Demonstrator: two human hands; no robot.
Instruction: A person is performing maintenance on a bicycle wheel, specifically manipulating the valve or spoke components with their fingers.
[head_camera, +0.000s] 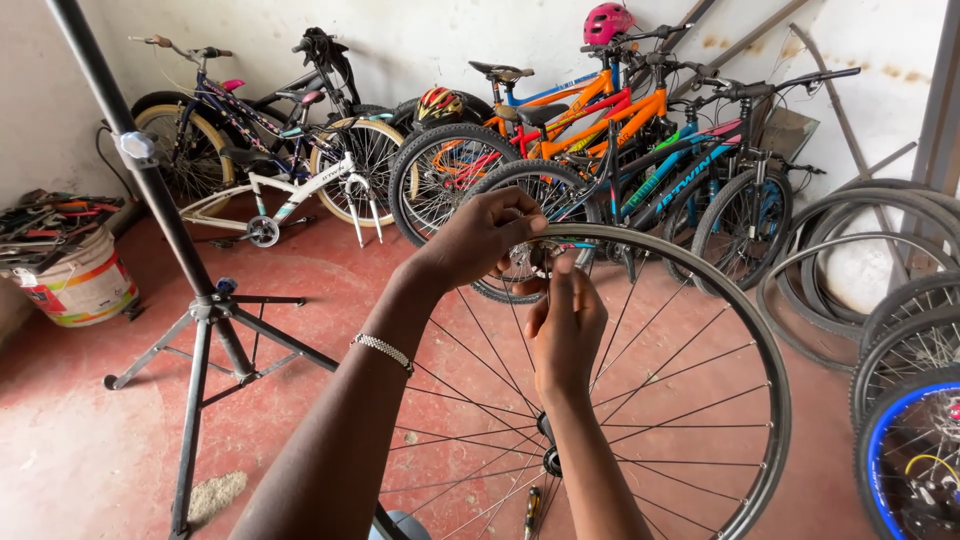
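I am looking down into a bike workshop with a red-painted concrete floor (90, 450) and a stained white wall, and I place everything from the bare spoked wheel (690, 400) that stands upright in front of me. In the head view, my only view, that wheel fills the lower right; its rim carries no tyre, and its hub (550, 460) sits low, just beyond my right forearm. My left hand (480, 240) is at the top of the rim, fingers pinched together on a small part there, though I cannot make out what the part is. My right hand (565, 325) is just below it inside the wheel, fingers curled closed around a spoke near the rim. Left of the wheel stands a black repair stand (200, 310) on tripod legs, and further left a white bucket (85, 285) with tools piled on top. Behind the wheel a row of parked bicycles (600, 140) leans along the wall, with a pink helmet (607, 20) on one handlebar. Right of the wheel lean loose tyres and rims (900, 310). As for progress, I judge the work on the rim is under way: the spokes look laced all round, but I cannot tell how many have been adjusted.
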